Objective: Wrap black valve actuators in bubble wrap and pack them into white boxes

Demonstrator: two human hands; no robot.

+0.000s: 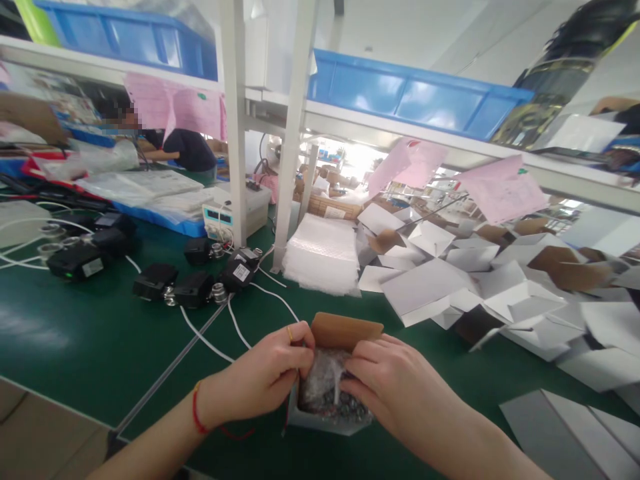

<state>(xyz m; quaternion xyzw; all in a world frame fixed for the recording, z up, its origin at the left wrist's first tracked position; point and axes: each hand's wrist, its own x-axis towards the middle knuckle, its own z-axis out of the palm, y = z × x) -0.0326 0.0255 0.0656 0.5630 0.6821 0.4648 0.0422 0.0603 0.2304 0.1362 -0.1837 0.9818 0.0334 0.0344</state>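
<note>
A small white cardboard box [320, 421] with a brown inner flap [345, 331] standing up sits on the green table near me. Inside lies a dark item wrapped in clear bubble plastic [324, 383]. My left hand [267, 373], with a ring and a red wrist string, curls its fingers over the box's left edge and presses on the wrapped item. My right hand [395, 380] closes over the box's right side, fingers pushing into the wrapping.
Several black devices [193, 288] with white cables [210, 340] lie at the left. A stack of white foam bags [323, 257] stands behind the box. Many folded white cartons [475, 287] pile up at the right. Blue bins [410, 93] sit on the shelf above. A person sits far left.
</note>
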